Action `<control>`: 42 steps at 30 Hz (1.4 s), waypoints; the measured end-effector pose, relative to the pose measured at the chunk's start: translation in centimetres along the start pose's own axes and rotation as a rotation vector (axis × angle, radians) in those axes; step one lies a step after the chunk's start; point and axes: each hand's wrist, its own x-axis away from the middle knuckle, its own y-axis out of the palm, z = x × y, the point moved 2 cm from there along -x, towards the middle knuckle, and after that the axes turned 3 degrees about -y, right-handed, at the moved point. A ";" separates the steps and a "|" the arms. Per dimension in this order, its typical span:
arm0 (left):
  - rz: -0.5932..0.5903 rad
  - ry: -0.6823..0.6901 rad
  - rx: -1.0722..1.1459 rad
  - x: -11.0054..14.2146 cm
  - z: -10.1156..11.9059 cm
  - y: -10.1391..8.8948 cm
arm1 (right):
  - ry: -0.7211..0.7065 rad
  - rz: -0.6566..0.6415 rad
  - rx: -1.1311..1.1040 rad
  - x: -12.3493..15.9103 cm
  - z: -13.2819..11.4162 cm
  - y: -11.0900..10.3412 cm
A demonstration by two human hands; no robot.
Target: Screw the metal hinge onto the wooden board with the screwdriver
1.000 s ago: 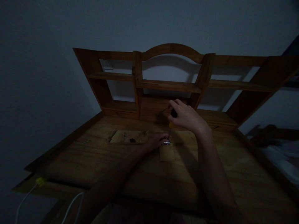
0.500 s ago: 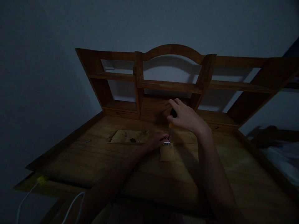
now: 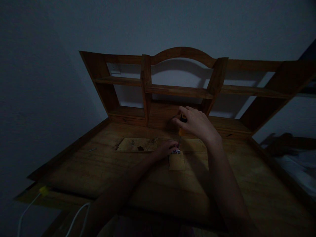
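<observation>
My right hand (image 3: 196, 123) grips the black and yellow handle of a screwdriver (image 3: 181, 131), its thumb and fingers around the upper end. The screwdriver stands nearly upright, shaft down to a small shiny metal piece (image 3: 175, 151) that looks like a hinge. My left hand (image 3: 168, 148) rests low on the desk with its fingers closed at that metal piece, steadying it. Just in front lies a small light wooden board (image 3: 176, 162), touching the metal piece. Darkness and the fingers hide the screwdriver tip and any screw.
A wooden shelf unit (image 3: 179, 89) stands at the back of the wooden desk (image 3: 103, 171). A recessed stained strip (image 3: 138, 144) lies left of my hands. A thin metal object (image 3: 92, 149) lies farther left. A white cable (image 3: 27, 210) with a yellow end hangs at the front left.
My right hand has turned slightly around the screwdriver handle, its fingers shifting and more of the handle showing. The left hand and the metal piece stay in place.
</observation>
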 end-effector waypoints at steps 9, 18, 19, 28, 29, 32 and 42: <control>0.008 0.027 0.014 0.0 -0.6 0.3 | 0.009 0.006 -0.076 0.0 0.2 0.0; -0.006 0.029 0.028 -0.1 -0.9 0.3 | 0.002 -0.019 -0.105 -0.1 0.4 0.1; -0.006 0.033 0.027 -0.1 -0.9 0.3 | 0.024 -0.015 -0.081 -0.1 0.4 0.2; 0.006 0.005 0.032 -0.1 -0.6 0.3 | -0.036 -0.019 -0.162 -0.2 0.6 0.3; 0.003 0.010 0.040 -0.1 -0.7 0.4 | -0.021 -0.011 -0.155 -0.2 0.6 0.3; 0.002 0.030 0.048 -0.1 -0.7 0.4 | 0.036 0.004 -0.095 -0.2 0.7 0.5; -0.004 -0.007 0.000 0.0 0.2 -0.1 | 0.001 0.009 -0.197 -0.3 0.9 0.4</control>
